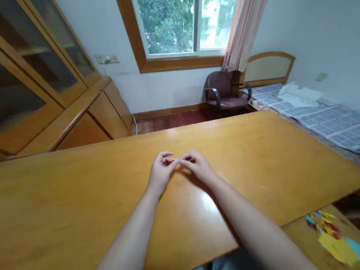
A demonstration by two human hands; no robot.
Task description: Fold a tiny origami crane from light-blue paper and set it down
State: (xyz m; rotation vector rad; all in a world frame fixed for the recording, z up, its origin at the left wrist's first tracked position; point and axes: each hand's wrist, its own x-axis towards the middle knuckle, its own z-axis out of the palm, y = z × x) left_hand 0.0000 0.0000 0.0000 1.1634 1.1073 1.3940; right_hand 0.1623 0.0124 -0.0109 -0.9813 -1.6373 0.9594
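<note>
Though tiny, blue scrap (180, 159) crosswise, left to right.

The small blue item (180, 159) pinched between the left grip (160, 171) and right grip (199, 167) is too small to identify. At 4 o'clock, the coloured pieces (335, 239) are blurred. The counter (49, 210) is cut off at 9 o'clock.

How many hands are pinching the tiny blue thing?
2. The bare left hand pinches the tiny blue piece from its left, the bare right hand from its right. No others show.
</note>
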